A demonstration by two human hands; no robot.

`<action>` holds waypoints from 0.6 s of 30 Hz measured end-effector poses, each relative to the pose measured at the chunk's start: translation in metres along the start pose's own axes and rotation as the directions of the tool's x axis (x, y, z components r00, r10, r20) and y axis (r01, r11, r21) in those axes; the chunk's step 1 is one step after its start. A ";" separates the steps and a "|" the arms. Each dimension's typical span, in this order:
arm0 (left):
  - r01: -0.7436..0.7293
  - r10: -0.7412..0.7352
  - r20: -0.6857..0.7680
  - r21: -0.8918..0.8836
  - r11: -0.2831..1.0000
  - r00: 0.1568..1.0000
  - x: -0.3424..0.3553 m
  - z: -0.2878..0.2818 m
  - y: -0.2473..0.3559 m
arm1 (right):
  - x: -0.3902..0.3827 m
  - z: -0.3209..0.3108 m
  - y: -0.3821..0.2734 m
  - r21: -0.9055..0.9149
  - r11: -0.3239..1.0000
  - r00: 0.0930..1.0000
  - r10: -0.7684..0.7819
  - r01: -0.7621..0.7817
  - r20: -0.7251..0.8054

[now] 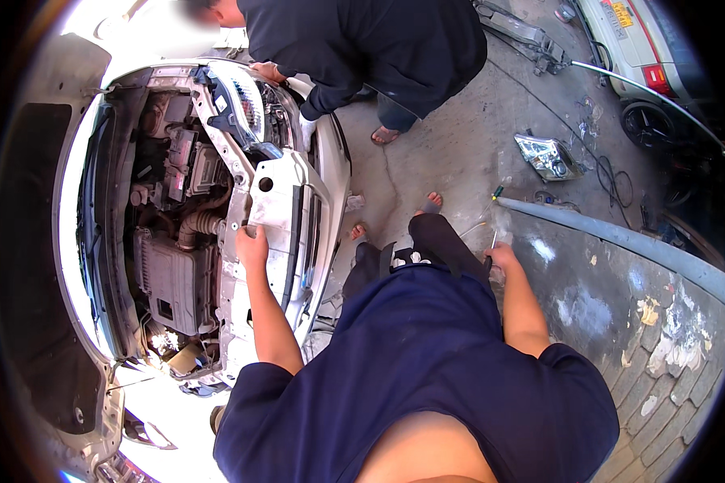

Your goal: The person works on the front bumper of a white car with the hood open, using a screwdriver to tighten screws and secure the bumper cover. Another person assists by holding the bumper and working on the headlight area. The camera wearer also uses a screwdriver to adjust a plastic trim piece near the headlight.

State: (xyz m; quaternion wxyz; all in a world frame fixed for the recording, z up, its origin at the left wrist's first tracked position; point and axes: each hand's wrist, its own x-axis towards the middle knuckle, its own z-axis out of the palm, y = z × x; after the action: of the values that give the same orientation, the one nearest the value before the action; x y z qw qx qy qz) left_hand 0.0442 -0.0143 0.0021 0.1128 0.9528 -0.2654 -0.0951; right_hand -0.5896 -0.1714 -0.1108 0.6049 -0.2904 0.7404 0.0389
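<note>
My left hand (252,245) is closed at the upper front panel (274,217) of a white car, its fingers curled against the panel's inner edge beside the engine bay (177,266). Out to my right side, my right hand (502,259) is closed around a slim tool that looks like a screwdriver (494,240); its thin shaft points away from me and most of its handle is hidden in my fist. Beyond my left hand, a headlight (246,101) sits at the car's front corner. A co-worker's bare hand (270,72) and white-gloved hand (308,131) are near that headlight.
The raised hood (44,266) stands at far left. A co-worker in dark clothes (370,48) bends over the car's far corner. A loose headlight (548,156), a long grey pole (612,241) and a cable (612,181) lie on the ground at right. Another car (636,48) stands beyond.
</note>
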 end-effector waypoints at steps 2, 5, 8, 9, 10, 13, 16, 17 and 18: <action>0.042 -0.044 0.065 0.035 0.999 0.997 0.012 -0.001 -0.004 | 0.005 -0.012 -0.009 -0.015 1.000 1.000 -0.019 0.019 -0.017; 0.058 -0.067 0.101 0.094 0.994 0.993 0.025 0.004 -0.014 | 0.015 -0.033 -0.015 -0.009 1.000 0.999 -0.026 0.026 -0.025; 0.103 -0.120 0.130 0.133 0.986 0.984 0.023 0.010 0.008 | 0.033 -0.066 -0.007 -0.034 0.999 0.999 -0.002 0.001 -0.040; 0.102 -0.117 0.108 0.136 0.985 0.987 0.019 0.007 0.005 | 0.036 -0.070 -0.008 -0.057 0.998 0.999 0.013 -0.014 -0.030; 0.095 -0.107 0.087 0.135 0.986 0.990 0.018 0.007 0.001 | 0.040 -0.075 -0.011 -0.076 0.997 0.999 0.024 -0.026 -0.024; 0.120 -0.134 0.075 0.163 0.979 0.988 0.022 0.009 -0.002 | 0.055 -0.086 -0.013 0.039 0.998 0.999 0.039 -0.040 0.014; 0.163 -0.184 0.075 0.229 0.960 0.980 0.026 0.005 0.003 | 0.066 -0.095 -0.027 0.037 0.998 0.999 0.045 -0.046 0.025; 0.187 -0.213 0.077 0.254 0.949 0.974 0.026 0.002 0.005 | 0.068 -0.099 -0.033 0.056 0.997 0.998 0.043 -0.045 0.039; 0.211 -0.243 0.089 0.275 0.938 0.966 0.021 0.002 0.012 | 0.071 -0.109 -0.038 0.071 0.996 0.998 0.045 -0.048 0.043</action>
State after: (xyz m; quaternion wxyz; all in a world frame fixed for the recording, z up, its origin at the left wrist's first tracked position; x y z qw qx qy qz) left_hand 0.0558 -0.0355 0.0012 -0.0427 0.9760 -0.1703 -0.1291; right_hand -0.6741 -0.2747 -0.1357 0.6291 -0.2500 0.7353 0.0321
